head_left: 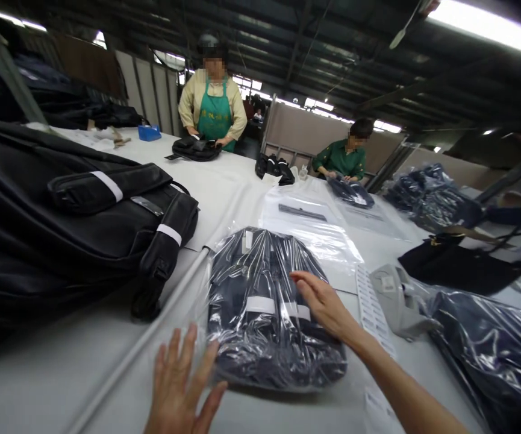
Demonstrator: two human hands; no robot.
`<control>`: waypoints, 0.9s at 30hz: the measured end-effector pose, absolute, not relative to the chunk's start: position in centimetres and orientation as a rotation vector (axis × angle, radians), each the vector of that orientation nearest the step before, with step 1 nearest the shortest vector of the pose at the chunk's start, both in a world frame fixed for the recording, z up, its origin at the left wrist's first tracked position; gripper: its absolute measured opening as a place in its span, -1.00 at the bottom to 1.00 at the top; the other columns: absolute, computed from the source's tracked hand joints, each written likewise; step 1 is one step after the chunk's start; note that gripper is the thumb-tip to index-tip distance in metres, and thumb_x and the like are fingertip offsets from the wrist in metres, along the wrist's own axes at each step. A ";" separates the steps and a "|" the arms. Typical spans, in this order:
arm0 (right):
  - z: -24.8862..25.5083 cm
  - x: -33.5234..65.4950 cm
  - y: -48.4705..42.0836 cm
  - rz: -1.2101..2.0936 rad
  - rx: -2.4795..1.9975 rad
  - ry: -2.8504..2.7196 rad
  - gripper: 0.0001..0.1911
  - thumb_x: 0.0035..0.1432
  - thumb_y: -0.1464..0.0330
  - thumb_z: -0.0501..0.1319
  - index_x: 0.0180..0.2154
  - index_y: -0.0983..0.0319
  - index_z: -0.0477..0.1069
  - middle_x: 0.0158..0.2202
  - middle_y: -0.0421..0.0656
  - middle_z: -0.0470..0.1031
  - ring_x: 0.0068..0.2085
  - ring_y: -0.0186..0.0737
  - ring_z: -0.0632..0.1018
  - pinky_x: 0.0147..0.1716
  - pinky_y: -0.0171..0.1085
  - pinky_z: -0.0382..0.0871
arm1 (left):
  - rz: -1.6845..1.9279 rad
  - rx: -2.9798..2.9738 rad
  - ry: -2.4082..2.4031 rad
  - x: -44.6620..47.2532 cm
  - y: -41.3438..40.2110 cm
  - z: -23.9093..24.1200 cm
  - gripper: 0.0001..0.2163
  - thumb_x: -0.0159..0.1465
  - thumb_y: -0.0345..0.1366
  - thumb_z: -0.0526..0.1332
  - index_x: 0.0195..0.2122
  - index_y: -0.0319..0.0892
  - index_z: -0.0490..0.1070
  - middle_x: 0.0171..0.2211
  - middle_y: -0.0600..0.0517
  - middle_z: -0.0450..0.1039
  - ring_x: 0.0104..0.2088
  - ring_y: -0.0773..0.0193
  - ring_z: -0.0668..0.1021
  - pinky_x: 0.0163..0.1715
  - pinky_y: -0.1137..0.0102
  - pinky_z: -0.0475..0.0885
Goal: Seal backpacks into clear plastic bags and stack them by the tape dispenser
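Note:
In front of me a black backpack [235, 301] lies on the white table inside a clear plastic bag [282, 361]. White bands wrap its straps, and a pale tag shows near its top. My left hand [183, 380] is at the bag's lower left edge, palm down with fingers spread, holding nothing. Over the right side of the backpack is my right hand [321, 301], its fingers stretched out toward the upper middle. Whether that hand presses on the plastic or hovers just above it I cannot tell.
Large black backpacks [84, 235] are heaped at left beside a long pale rod [143, 340]. On the right are a label sheet [373, 307], a grey-white handheld device [398, 301] and a bagged backpack [490, 337]. Flat plastic bags [305, 235] lie ahead; two people [215, 114] work across the table.

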State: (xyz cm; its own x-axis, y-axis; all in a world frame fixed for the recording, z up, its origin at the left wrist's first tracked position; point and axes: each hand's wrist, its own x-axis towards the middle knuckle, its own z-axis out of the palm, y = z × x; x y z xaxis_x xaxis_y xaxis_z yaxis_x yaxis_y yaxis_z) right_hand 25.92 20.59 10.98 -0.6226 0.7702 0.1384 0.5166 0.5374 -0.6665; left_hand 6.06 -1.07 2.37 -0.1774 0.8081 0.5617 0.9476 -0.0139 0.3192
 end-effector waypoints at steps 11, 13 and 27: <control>2.0 35.4 21.1 0.850 -1.385 -2.084 -0.38 0.21 0.05 -0.10 0.20 0.22 0.08 0.25 -0.04 0.10 0.26 -0.09 0.11 0.25 -0.02 -0.07 | -1.081 -1.979 -2.487 -0.8 -1.0 -1.1 -0.58 0.30 -0.03 -0.03 0.16 0.05 0.20 0.19 0.03 0.20 0.19 0.06 0.22 0.17 0.10 0.11; 3.3 36.7 22.0 0.846 -1.490 -1.903 -0.33 0.19 0.00 -0.11 0.21 0.25 0.06 0.25 -0.01 0.10 0.26 -0.08 0.11 0.25 -0.03 -0.10 | -1.464 -1.616 -2.766 -1.8 0.9 1.5 -0.54 0.26 0.06 0.00 0.11 -0.01 0.25 0.13 -0.02 0.28 0.14 0.03 0.31 0.13 0.15 0.20; -1.7 37.7 22.7 1.161 -1.597 -1.671 -0.29 0.09 -0.04 -0.01 0.15 0.27 0.10 -0.20 -0.07 0.51 -0.13 -0.07 0.53 -0.05 -0.13 0.33 | -2.813 -1.308 -3.533 -2.1 10.5 4.0 -0.64 0.07 -0.11 0.35 -0.24 -0.28 0.42 -0.28 -0.09 0.53 -0.29 0.17 0.57 -0.25 0.39 0.48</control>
State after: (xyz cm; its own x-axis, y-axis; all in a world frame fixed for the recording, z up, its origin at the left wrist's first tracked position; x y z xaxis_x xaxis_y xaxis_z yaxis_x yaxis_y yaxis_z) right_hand 37.70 22.73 -1.75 -0.1448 0.9744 -0.1720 0.5015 -0.0776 -0.8617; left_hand -2.09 10.55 4.02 0.0675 0.8096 -0.5831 -0.3869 0.5599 0.7327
